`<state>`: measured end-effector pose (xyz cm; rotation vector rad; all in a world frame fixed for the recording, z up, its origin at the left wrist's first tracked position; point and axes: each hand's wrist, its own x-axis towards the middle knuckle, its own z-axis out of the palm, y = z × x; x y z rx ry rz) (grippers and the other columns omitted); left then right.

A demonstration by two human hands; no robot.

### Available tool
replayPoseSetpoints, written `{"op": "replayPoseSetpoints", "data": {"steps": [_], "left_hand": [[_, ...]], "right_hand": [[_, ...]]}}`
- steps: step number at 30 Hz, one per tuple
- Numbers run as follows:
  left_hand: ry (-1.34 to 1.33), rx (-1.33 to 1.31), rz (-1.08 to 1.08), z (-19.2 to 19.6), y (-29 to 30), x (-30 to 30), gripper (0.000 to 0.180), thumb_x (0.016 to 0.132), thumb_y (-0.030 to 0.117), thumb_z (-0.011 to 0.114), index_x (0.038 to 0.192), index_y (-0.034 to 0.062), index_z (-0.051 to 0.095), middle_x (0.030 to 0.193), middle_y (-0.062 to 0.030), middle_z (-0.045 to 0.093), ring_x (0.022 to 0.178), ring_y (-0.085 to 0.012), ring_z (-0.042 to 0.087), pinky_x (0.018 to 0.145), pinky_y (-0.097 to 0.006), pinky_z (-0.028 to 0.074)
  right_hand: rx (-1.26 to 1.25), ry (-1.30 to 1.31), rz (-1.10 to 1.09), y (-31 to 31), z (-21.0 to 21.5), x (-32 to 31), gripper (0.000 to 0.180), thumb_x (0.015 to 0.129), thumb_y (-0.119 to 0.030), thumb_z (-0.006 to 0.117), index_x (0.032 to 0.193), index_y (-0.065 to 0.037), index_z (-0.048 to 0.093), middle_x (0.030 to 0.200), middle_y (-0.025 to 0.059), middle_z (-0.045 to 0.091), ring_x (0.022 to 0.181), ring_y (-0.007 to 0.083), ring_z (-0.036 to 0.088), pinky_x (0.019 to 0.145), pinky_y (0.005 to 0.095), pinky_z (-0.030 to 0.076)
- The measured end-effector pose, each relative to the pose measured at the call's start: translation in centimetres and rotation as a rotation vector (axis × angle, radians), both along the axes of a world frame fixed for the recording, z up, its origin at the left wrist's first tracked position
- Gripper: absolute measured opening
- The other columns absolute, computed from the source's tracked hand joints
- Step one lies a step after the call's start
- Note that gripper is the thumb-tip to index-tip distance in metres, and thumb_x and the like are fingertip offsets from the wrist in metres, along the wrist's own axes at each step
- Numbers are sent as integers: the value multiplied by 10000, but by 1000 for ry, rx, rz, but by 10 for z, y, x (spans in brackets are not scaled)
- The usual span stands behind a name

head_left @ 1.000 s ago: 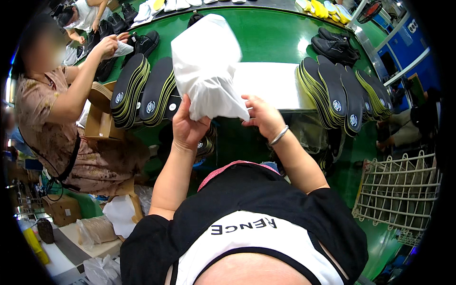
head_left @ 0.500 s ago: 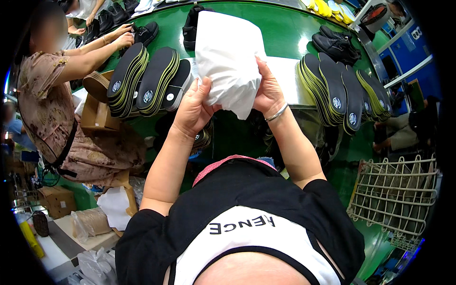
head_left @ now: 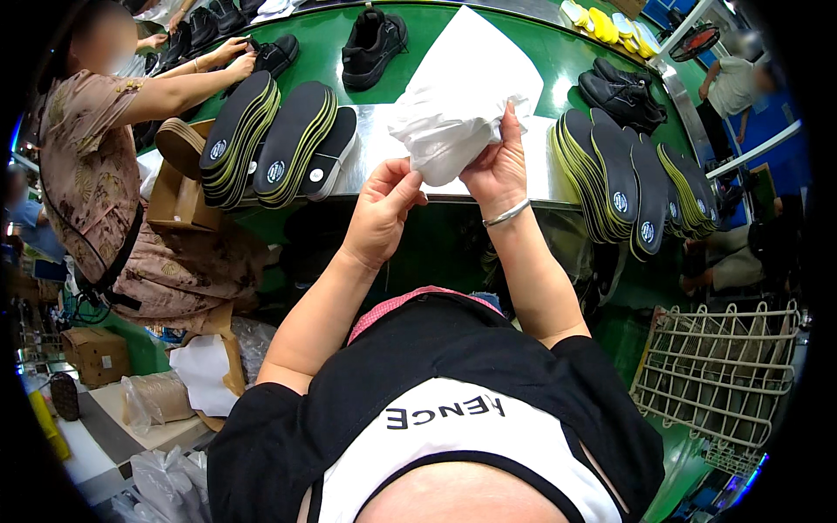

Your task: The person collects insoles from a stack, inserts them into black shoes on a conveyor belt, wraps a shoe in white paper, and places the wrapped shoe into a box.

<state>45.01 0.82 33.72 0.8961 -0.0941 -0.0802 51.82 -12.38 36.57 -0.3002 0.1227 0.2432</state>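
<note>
Nearest, the left hand (head_left: 384, 213) pinches the lower left corner of the white paper (head_left: 478, 65) between thumb and fingers. The right hand (head_left: 499, 170), with a silver bangle (head_left: 506, 213) at its wrist, presses its thumb on the paper's right side; its fingers go behind or under and are mostly hidden. The paper is over the steel strip (head_left: 375, 126) at the near edge of the green table (head_left: 545, 54); whether any of it touches the steel, I cannot tell. Its lower part is bunched in folds, while the upper part spreads into a smooth, broad corner. It looks thin, light and limp, likely to crease at each squeeze and to tear under a sharp tug, though probably not very slippery. Whether anything is wrapped inside does not show. The gathered folds seem the surest place to hold, with several layers under the thumb; the loose flat corner would likely flop. To either side stand a left stack of insoles (head_left: 235, 139) and a right stack of insoles (head_left: 602, 170). Beyond are a single black shoe (head_left: 373, 48) and, farther right, a pair of black shoes (head_left: 621, 94)
</note>
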Motion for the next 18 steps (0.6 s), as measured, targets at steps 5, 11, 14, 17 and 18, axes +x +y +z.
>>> {"op": "replayPoseSetpoints", "data": {"steps": [5, 11, 14, 17, 18], "left_hand": [[38, -315, -185, 7, 3, -1, 161, 800, 103, 530, 953, 94, 482, 848, -6, 526, 718, -100, 501, 655, -239, 413], [210, -217, -330, 0, 12, 9, 264, 801, 135, 534, 1054, 82, 486, 909, -34, 557, 776, -120, 533, 650, -265, 435], [208, -278, -343, -16, 13, 16, 241, 823, 138, 490, 1057, 82, 479, 962, -42, 554, 844, -153, 543, 670, -311, 467], [305, -223, -85, -11, 5, 18, 131, 830, 156, 488, 955, 116, 497, 874, -7, 554, 743, -108, 524, 561, -252, 422], [314, -212, -32, -14, 5, 21, 105, 831, 163, 489, 926, 119, 495, 833, 4, 546, 699, -95, 510, 534, -235, 401]], "right_hand": [[-23, 1, -4, 1, 4, -5, 496, 727, -391, 595, 1117, -118, 455, 1078, 66, 521, 1039, 220, 463, 905, 403, 359], [33, -50, 31, -8, -1, 3, 477, 746, -397, 568, 1121, -124, 454, 1089, 54, 518, 1045, 212, 459, 905, 407, 358], [37, -41, 12, -11, -9, 12, 453, 750, -386, 566, 1109, -130, 465, 1087, 51, 520, 1042, 208, 461, 903, 405, 360], [31, -44, 1, -11, -9, 12, 434, 742, -359, 587, 1094, -128, 478, 1073, 38, 526, 1024, 198, 469, 895, 391, 366], [3, -36, -24, -10, -9, 13, 431, 739, -348, 596, 1090, -126, 481, 1069, 32, 526, 1017, 194, 470, 890, 384, 369]]}}
